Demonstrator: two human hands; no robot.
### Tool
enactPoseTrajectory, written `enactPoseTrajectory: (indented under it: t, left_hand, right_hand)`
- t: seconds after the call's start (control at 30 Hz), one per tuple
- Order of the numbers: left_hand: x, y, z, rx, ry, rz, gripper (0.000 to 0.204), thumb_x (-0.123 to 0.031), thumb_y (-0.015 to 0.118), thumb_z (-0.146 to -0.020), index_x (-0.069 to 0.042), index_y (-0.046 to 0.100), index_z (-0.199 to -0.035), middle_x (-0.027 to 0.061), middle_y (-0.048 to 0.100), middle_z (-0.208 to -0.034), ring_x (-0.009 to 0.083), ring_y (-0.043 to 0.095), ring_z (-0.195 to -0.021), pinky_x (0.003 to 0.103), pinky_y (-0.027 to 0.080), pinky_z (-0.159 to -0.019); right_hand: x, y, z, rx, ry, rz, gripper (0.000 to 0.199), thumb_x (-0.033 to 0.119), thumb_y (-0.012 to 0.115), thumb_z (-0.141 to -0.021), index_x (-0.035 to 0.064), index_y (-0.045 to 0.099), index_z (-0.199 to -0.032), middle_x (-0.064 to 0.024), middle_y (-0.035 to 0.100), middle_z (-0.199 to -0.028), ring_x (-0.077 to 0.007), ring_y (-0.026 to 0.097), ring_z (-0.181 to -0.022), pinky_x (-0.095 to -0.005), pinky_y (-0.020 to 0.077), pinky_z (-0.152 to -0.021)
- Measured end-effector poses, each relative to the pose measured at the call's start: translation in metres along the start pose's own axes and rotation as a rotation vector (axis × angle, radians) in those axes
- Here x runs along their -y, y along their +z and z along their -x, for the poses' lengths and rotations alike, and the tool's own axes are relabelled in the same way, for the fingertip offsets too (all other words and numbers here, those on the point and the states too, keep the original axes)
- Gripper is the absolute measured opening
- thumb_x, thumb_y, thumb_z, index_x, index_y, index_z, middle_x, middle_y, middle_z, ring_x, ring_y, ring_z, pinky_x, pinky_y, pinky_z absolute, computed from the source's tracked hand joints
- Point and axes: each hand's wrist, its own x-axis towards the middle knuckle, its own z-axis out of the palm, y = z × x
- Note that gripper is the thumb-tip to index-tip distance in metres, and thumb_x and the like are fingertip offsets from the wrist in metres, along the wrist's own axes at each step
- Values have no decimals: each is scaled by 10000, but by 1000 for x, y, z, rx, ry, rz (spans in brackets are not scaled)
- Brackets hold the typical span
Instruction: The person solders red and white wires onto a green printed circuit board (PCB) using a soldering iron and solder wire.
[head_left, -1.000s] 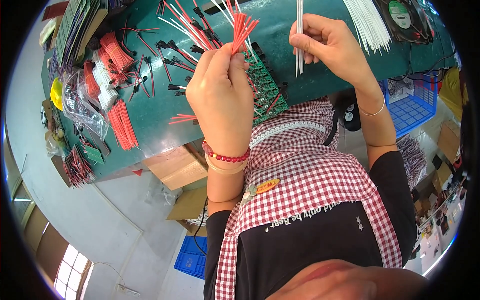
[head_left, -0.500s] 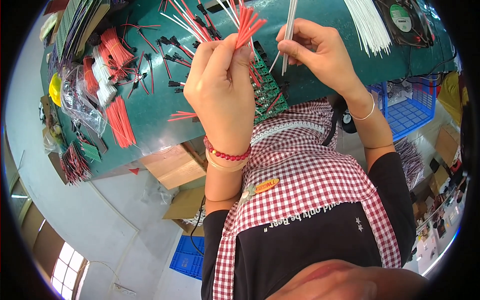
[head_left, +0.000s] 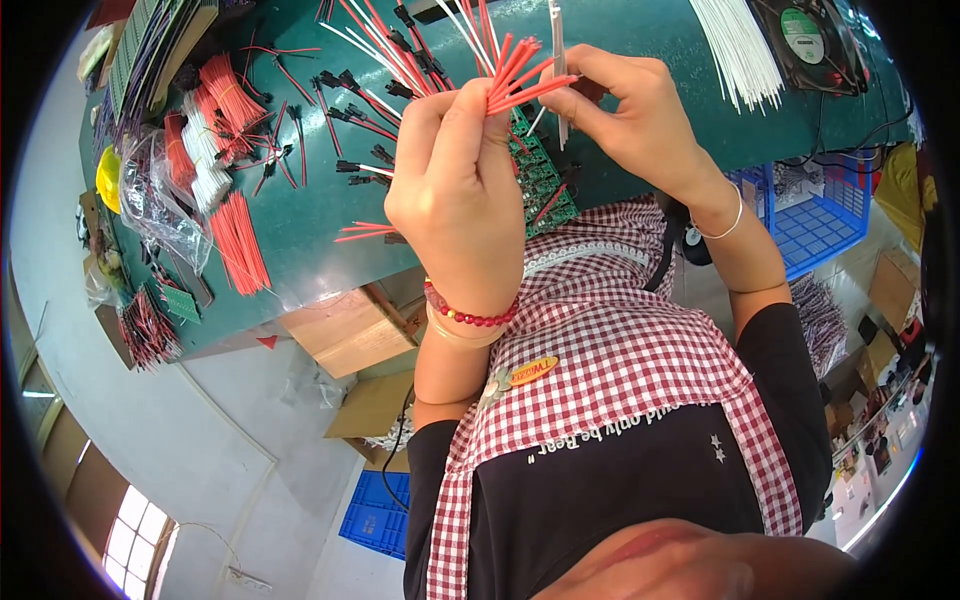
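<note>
Gripped upright in my left hand (head_left: 455, 190) is a bundle of red wires (head_left: 512, 75), their ends fanning out above the thumb and forefinger. Close beside it on the right, my right hand (head_left: 640, 115) is closed, thumb against fingers, on a slim whitish strip (head_left: 558, 50); its exact kind is unclear. One red wire from the bundle slants across to the right fingertips and overlaps the strip; whether it is pinched there I cannot tell. Below the hands lies a green circuit board panel (head_left: 545, 180), partly hidden by my left hand, with short red wires on it.
Black-plugged red and white wires (head_left: 345, 110) spread over the green table (head_left: 300, 235). Red wire bundles (head_left: 240, 245) and a clear plastic bag (head_left: 165, 205) lie at left. White wires (head_left: 735, 50) and a black fan (head_left: 810, 45) sit at far right; a blue crate (head_left: 820, 225) stands below.
My left hand has shifted slightly right and down with the red wires, whose ends now spread wider toward the right fingers. The whitish strip has moved left and stands more upright.
</note>
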Motion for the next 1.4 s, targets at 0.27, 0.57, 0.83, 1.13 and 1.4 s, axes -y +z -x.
enactPoseTrajectory:
  t: [0.27,0.57,0.83,1.13,1.4]
  left_hand:
    - [1,3,1,22,56,-153,186,8,701,-799,-33,686,-980,65,638,-876,206,640,-679,312,506,-554]
    - [5,6,2,8,63,-180,188,15,689,-806,-39,682,-987,68,635,-876,206,633,-675,313,506,-558]
    - [7,8,5,-9,80,-175,183,7,695,-807,-49,680,-981,61,635,-881,200,634,-685,309,505,-560]
    - [9,11,6,-17,93,-143,148,-36,718,-844,6,707,-986,70,643,-827,147,572,-611,268,444,-524]
    - [9,7,7,56,13,-123,267,0,715,-803,-35,695,-1066,67,620,-835,188,619,-659,295,492,-544]
  right_hand:
    - [6,2,0,-19,-39,-25,147,114,714,-851,9,647,-928,-120,603,-671,-207,562,-531,-315,440,-508]
    - [4,8,-2,40,-22,-127,178,125,722,-850,-8,641,-938,-128,605,-660,-210,585,-546,-311,457,-520]
    - [1,7,3,20,68,-109,179,127,711,-860,0,646,-969,-113,550,-601,-174,518,-502,-321,421,-498]
    - [8,-6,8,53,272,-274,156,128,699,-876,-13,633,-896,-79,618,-637,-83,611,-578,-248,478,-543]
    - [6,-8,14,21,232,-187,199,169,733,-859,4,623,-844,-53,555,-611,-85,505,-527,-262,397,-493]
